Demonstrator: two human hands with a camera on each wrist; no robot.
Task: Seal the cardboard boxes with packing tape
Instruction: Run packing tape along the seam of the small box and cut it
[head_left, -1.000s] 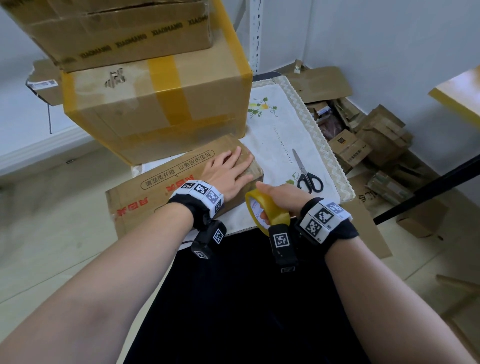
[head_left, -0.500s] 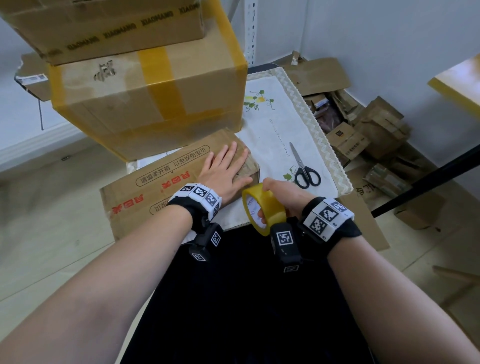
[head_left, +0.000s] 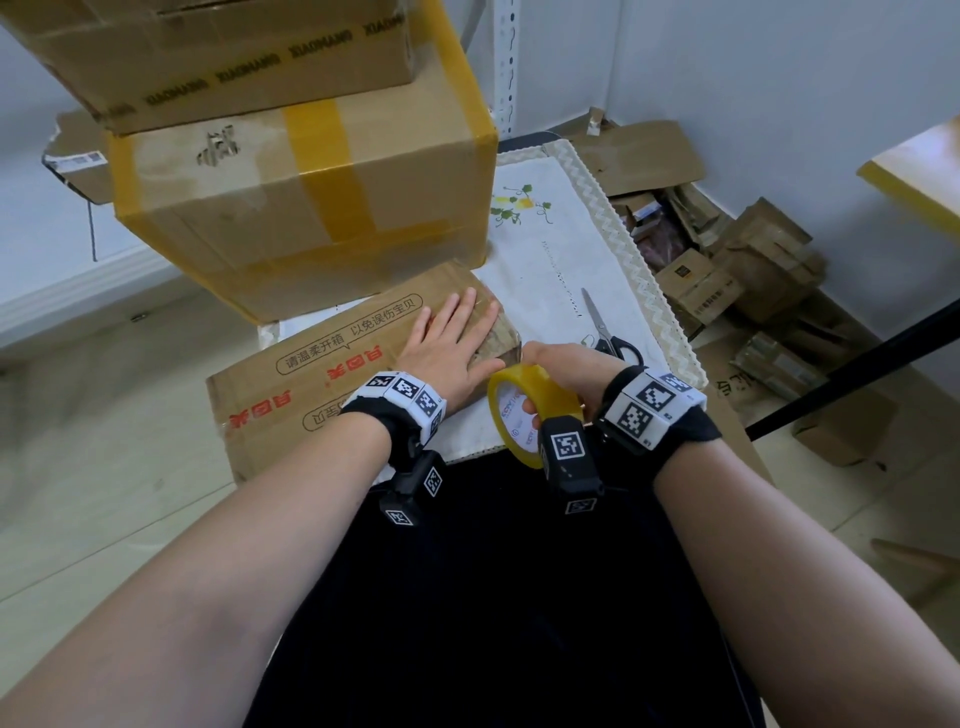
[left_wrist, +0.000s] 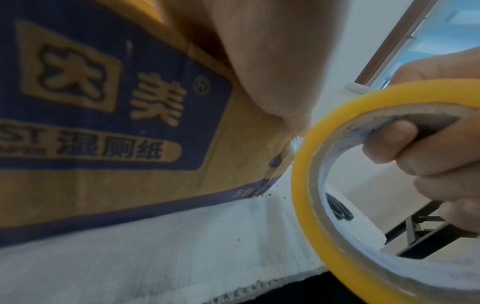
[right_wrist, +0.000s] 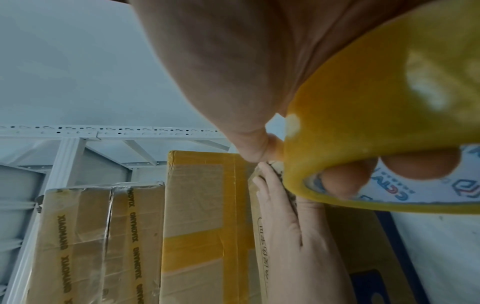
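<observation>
Now | left hand (head_left: 451, 347) flat on box (head_left: 332, 374) | right hand (head_left: 563, 366) grips tape roll (head_left: 530, 410)

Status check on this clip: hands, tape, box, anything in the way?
Left hand flat on the low box. Right hand grips the yellow tape roll at the box's corner. Scissors lie clear on the cloth.

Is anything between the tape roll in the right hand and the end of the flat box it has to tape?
Nothing visible blocks it. The right hand grips the tape roll just off the flat box corner. The left hand lies flat on top of that end, not between. The scissors lie aside on the cloth.
</observation>
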